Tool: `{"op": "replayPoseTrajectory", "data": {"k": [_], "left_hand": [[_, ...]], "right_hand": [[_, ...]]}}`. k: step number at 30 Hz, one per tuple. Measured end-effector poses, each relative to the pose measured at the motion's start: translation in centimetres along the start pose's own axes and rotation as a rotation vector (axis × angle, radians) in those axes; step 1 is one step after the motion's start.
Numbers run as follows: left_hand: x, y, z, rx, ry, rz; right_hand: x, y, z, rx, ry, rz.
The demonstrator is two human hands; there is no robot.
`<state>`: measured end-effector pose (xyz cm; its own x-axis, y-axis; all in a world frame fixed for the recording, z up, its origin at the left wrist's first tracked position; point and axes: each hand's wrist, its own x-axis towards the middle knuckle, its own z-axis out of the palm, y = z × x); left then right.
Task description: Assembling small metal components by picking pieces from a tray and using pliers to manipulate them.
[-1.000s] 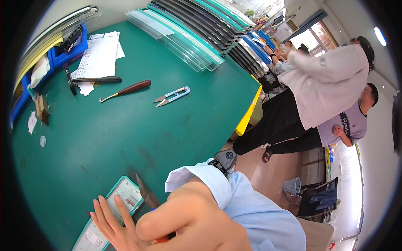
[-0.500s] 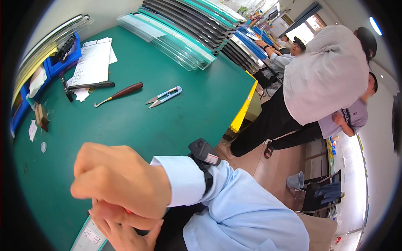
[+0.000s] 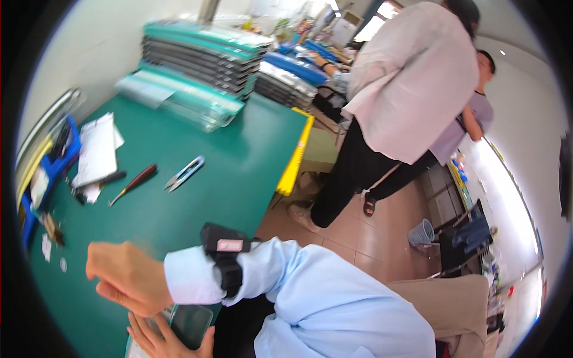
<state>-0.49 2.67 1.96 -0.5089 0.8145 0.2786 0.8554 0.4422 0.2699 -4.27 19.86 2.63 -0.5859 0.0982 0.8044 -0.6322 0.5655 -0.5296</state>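
Note:
My right hand [image 3: 126,275], at the end of a light blue sleeve, is closed above the near left of the green table, its fingers curled under. Whatever it may hold is hidden. Below it, my left hand [image 3: 160,339] lies with fingers spread and thumb apart, touching or just over a clear, green-edged case [image 3: 192,322] at the table's near edge. Farther off on the table lie blue-handled thread snips [image 3: 186,173] and a hooked tool with a brown wooden handle [image 3: 138,180].
Stacked clear and dark trays [image 3: 200,59] stand at the back of the table [image 3: 239,173]. Papers [image 3: 96,149] and blue bins [image 3: 67,158] are on the left. One person [image 3: 412,83] stands right of the table, another person [image 3: 477,116] behind. A wastebasket [image 3: 421,231] is on the floor.
The view has shifted, so the table and the people appear farther left. My right hand has risen away from my left hand, uncovering the clear case beneath.

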Motion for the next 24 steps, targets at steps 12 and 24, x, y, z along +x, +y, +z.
{"op": "replayPoseTrajectory", "data": {"k": [12,24], "left_hand": [[-0.23,-0.11,0.45,0.083,0.020,-0.007],[-0.14,-0.07,0.15,0.031,0.032,-0.013]], "right_hand": [[0.46,-0.24,0.71,0.080,0.117,0.059],[0.56,-0.69,0.73,0.101,0.084,0.104]]}}
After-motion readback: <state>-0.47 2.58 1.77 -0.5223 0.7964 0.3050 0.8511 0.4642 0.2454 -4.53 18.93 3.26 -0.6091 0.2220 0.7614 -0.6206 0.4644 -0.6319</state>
